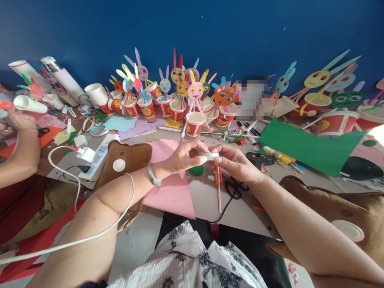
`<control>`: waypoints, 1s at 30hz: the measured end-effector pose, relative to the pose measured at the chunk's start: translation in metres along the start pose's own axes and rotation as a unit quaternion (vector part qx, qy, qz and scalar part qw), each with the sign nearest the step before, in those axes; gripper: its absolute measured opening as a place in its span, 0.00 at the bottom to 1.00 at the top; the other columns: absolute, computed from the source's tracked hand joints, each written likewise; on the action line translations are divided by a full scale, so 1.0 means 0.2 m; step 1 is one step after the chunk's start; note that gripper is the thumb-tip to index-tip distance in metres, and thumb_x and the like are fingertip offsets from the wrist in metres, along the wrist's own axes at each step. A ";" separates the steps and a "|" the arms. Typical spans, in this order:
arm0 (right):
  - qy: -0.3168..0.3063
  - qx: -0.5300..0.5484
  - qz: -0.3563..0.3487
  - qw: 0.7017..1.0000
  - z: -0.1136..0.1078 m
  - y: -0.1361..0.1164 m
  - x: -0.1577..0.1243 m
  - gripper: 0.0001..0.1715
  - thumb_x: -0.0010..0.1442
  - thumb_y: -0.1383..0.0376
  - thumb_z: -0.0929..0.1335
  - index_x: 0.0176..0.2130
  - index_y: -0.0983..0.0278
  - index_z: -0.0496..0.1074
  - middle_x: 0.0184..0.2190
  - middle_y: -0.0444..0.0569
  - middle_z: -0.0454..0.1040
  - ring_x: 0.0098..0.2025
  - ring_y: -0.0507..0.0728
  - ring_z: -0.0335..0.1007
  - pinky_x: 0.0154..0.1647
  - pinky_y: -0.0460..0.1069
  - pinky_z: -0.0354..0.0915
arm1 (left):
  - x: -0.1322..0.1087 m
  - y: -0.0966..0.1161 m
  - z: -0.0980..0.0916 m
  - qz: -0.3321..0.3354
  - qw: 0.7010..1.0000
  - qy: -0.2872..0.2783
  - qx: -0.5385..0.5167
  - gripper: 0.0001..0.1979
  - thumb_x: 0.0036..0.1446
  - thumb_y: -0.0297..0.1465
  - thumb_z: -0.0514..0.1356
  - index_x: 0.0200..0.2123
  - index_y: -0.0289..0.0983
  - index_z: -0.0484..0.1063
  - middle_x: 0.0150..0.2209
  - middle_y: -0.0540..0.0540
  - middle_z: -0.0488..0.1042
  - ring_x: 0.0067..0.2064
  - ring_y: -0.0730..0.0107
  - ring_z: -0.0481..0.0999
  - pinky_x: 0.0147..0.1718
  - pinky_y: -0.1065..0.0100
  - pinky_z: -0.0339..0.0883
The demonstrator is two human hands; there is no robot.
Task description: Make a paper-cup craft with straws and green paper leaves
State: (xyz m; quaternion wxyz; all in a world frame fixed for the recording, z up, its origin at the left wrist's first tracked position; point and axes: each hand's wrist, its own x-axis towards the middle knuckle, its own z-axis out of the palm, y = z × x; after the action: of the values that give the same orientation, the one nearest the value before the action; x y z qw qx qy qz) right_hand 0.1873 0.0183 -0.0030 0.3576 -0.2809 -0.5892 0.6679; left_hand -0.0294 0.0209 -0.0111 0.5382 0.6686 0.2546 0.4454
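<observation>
My left hand [189,156] and my right hand [237,163] meet above the table, with fingers pinched on opposite sides of a flat whitish roll of tape [213,156]. The roll lies level between the fingertips; the fingers partly cover it. Below it a narrow pink strip [219,196] points toward me. A pink paper sheet [168,188] lies beneath my left wrist, and a green paper circle [196,171] rests by its edge. Black loops [235,188], perhaps a coiled cord or scissor handles, lie below my right hand.
Paper cups with paper-animal figures, one pink-faced [196,91], line the blue wall [192,32]. A power strip [99,156] stands left; its white cable [132,192] crosses my left forearm. Green paper [312,146] lies right. Another person's arm [21,148] reaches in at left.
</observation>
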 end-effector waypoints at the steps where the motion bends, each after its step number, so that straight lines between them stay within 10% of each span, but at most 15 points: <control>1: 0.000 0.003 0.002 1.000 0.00 0.00 0.00 0.21 0.57 0.52 0.76 0.41 0.63 0.73 0.27 0.45 0.75 0.26 0.53 0.71 0.27 0.49 0.70 | 0.00 0.00 0.00 -0.004 1.000 -0.003 -0.003 0.13 0.55 0.39 0.66 0.38 0.36 0.74 0.34 0.47 0.73 0.29 0.77 0.66 0.26 0.73 0.60; 30: -0.013 0.007 0.020 1.000 -0.01 0.00 -0.01 0.20 0.55 0.54 0.78 0.41 0.63 0.74 0.33 0.49 0.78 0.25 0.52 0.71 0.26 0.47 0.69 | -0.02 0.02 0.03 -0.069 0.996 -0.004 -0.050 0.12 0.49 0.35 0.69 0.33 0.35 0.73 0.25 0.53 0.69 0.24 0.79 0.69 0.22 0.76 0.62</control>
State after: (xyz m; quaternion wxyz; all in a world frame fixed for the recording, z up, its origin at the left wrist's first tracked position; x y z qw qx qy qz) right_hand 0.1911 0.0175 -0.0032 0.3389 -0.2812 -0.5834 0.6825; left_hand -0.0267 0.0143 -0.0077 0.6013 0.6234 0.2755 0.4169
